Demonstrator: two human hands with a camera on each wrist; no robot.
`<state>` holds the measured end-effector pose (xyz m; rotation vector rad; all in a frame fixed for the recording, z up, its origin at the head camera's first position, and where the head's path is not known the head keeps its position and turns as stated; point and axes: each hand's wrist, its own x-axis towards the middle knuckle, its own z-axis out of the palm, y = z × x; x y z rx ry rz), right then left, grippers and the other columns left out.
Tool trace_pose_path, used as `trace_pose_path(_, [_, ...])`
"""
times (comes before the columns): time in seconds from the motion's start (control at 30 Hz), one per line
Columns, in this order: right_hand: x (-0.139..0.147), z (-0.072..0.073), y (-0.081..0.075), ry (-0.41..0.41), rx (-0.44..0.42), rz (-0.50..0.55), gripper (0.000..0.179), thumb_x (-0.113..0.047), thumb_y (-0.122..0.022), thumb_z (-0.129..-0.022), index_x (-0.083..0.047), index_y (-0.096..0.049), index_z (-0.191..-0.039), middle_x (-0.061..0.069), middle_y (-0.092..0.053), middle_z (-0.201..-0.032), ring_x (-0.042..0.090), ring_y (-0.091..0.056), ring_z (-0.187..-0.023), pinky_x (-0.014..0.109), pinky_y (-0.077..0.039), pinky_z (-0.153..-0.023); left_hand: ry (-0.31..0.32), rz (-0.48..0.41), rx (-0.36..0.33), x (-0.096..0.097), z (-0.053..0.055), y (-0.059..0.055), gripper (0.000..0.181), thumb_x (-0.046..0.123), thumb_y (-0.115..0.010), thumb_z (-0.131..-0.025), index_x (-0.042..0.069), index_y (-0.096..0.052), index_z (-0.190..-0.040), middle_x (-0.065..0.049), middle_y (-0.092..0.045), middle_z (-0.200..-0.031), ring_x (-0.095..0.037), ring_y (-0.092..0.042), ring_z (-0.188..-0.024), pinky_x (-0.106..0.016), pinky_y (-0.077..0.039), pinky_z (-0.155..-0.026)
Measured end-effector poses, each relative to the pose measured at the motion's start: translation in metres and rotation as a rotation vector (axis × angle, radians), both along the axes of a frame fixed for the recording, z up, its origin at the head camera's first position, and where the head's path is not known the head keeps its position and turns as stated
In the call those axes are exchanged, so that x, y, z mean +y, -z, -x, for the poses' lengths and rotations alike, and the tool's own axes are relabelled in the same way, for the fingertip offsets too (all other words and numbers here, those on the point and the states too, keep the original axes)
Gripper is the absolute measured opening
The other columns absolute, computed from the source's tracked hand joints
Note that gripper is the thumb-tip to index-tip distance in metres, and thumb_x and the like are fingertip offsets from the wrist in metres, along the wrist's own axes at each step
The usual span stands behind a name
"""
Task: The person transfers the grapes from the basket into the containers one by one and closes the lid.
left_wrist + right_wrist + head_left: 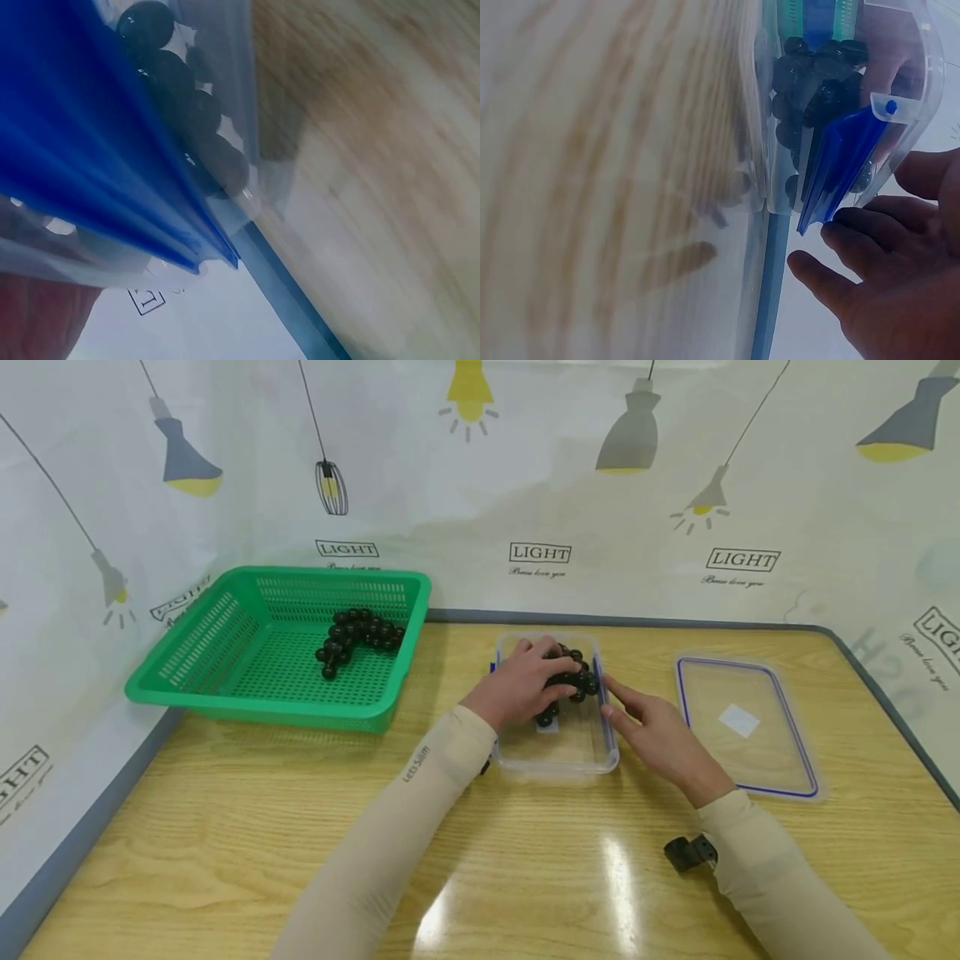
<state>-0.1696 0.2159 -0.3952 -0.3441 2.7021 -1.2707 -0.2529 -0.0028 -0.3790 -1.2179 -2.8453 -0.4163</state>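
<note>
In the head view, with twelve o'clock toward the far wall, the left hand [517, 683] comes into the clear container [551, 753] from about eight o'clock; its thumb and fingers are curved around a bunch of black grapes [587, 683], so it grasps this bunch; the bunch lies inside the container, toward one o'clock from its middle.

The right hand [663, 739] is at the three o'clock side of the same container; its fingers are extended and touch the wall there, but they clench nothing; the right wrist view shows these fingers near the blue latch [844, 161], and the grapes are seen through the transparent plastic.

At nearly ten o'clock from the container, well apart, stands a green basket [270, 708]; a second bunch of grapes [337, 647] lies in it, toward its three o'clock wall; at three o'clock from the container a clear lid [750, 760] with a blue seal lies flat on the wooden table [225, 827]; it carries a white label [739, 720].

Both arms wear beige sleeves [420, 802]; a black device [682, 853] is at the right wrist; behind, at twelve o'clock, the wall covering [420, 527] has printed lamps and the word "LIGHT".
</note>
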Motion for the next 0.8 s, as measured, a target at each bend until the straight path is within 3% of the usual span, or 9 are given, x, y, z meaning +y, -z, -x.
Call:
trace_pose_path(0.27, [-0.0030,-0.0018,-0.0032,0.003,0.015,0.014,0.058,-0.035,-0.045,-0.106,-0.007,-0.028,-0.155,0.021,-0.031,-0.154,0.045,-0.036,-0.134,0.058,-0.032,-0.105,-0.049,0.024,0.096,0.0060,-0.0048,0.0041,0.026,0.035,-0.057,-0.100,0.025,-0.063,-0.123,-0.003,-0.048,-0.125,-0.025,-0.047,-0.105,-0.034,-0.050,-0.080])
trace_pose_path(0.7, [-0.0011,0.0009,0.0018,0.000,-0.003,0.010,0.059,-0.037,-0.043,-0.106,-0.008,-0.026,-0.155,0.019,-0.029,-0.155,0.045,-0.035,-0.135,0.058,-0.031,-0.106,-0.089,-0.032,0.001,0.0030,-0.0043,0.0033,0.042,0.040,-0.056,-0.100,0.024,-0.055,-0.139,-0.004,-0.047,-0.132,-0.026,-0.046,-0.114,-0.036,-0.047,-0.090])
trace_pose_path(0.8, [-0.0004,0.0011,0.0017,-0.003,0.004,0.009,0.059,-0.036,-0.042,-0.106,-0.007,-0.026,-0.155,0.019,-0.028,-0.155,0.045,-0.034,-0.135,0.058,-0.031,-0.106,-0.090,-0.034,0.005,0.0018,-0.0047,0.0021,0.048,0.045,-0.054,-0.099,0.026,-0.051,-0.143,-0.004,-0.046,-0.137,-0.026,-0.043,-0.120,-0.040,-0.045,-0.094])
